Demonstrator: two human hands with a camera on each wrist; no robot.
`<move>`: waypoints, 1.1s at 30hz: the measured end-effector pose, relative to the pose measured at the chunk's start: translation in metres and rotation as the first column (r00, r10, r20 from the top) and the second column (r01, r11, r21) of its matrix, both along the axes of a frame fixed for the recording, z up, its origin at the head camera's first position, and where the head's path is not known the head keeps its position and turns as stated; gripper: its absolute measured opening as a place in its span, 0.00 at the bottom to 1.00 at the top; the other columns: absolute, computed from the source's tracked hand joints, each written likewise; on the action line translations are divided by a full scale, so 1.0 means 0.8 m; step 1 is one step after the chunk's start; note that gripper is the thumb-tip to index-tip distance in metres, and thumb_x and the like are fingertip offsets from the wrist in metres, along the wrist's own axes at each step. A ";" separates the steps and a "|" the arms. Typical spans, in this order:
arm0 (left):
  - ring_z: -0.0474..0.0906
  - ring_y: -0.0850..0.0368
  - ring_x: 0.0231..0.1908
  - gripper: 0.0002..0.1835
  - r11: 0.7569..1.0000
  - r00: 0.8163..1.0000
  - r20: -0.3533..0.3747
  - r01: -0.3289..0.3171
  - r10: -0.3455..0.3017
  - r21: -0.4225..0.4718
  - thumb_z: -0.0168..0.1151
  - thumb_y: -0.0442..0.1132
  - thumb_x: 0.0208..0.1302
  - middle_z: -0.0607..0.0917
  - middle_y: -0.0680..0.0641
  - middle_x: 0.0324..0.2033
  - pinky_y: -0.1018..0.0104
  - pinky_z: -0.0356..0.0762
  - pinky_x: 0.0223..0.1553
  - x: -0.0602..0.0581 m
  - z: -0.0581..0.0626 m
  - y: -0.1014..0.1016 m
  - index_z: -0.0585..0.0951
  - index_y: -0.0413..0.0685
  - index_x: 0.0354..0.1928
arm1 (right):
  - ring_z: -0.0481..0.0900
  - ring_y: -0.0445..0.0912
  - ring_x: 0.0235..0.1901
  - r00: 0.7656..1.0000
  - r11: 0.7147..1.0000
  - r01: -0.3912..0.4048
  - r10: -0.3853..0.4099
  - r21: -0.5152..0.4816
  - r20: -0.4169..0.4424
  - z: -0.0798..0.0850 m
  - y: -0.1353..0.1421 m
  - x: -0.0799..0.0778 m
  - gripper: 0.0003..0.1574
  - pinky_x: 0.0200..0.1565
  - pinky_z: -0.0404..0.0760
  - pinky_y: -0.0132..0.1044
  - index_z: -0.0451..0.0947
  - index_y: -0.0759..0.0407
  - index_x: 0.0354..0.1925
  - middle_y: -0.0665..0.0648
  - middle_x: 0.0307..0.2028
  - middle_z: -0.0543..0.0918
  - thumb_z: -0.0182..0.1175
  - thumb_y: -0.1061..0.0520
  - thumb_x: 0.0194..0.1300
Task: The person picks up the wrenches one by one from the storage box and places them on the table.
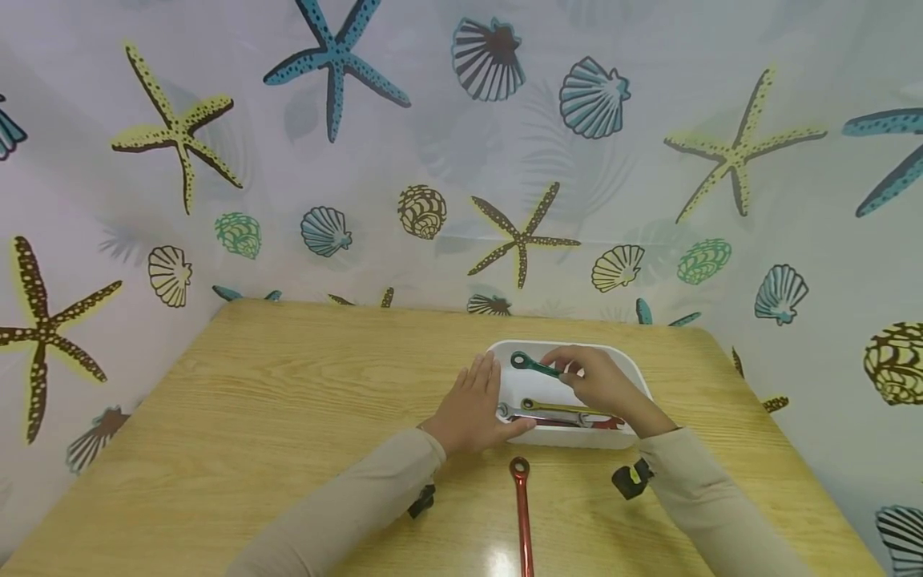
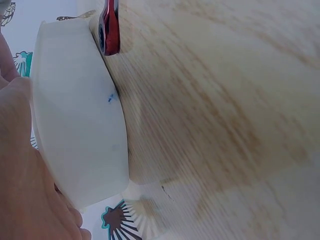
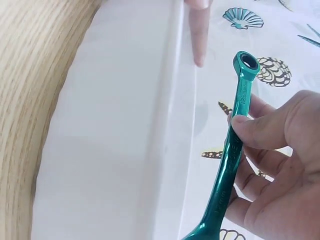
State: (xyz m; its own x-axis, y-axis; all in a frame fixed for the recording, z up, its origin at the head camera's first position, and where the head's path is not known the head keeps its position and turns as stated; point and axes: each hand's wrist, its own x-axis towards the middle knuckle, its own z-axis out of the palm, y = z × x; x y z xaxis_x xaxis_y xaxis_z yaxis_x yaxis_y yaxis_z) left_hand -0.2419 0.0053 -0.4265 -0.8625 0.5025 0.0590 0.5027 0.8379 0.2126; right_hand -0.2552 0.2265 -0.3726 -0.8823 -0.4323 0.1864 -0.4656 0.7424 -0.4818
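My right hand (image 1: 602,383) pinches a green combination wrench (image 3: 231,150) between thumb and fingers, over the white plastic bin (image 1: 577,437). Its ratcheting ring end points left in the head view. My left hand (image 1: 472,407) rests along the bin's left end, fingers straight and thumb lying over the front rim. Inside the bin, along its front side, lie a gold wrench (image 1: 558,406), a silver wrench (image 1: 551,415) and something red (image 1: 611,423), partly hidden beneath them. Outside, in front of the bin, a red ratcheting wrench (image 1: 523,513) lies on the table.
The bin stands on a wood-grain table (image 1: 303,385), right of its middle. A hanging cloth (image 1: 433,160) printed with starfish and shells surrounds the back and sides. Black straps (image 1: 631,479) with small devices sit at both wrists.
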 end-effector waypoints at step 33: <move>0.39 0.44 0.74 0.58 1.000 1.000 0.010 0.016 -0.016 0.007 0.38 0.78 0.59 0.45 0.38 0.74 0.51 0.45 0.71 0.002 0.001 -0.002 0.47 0.35 0.74 | 0.74 0.56 0.48 0.895 0.951 0.081 0.062 -0.297 0.442 0.000 0.036 0.111 0.23 0.44 0.76 0.42 0.72 0.67 0.60 0.66 0.49 0.78 0.54 0.63 0.69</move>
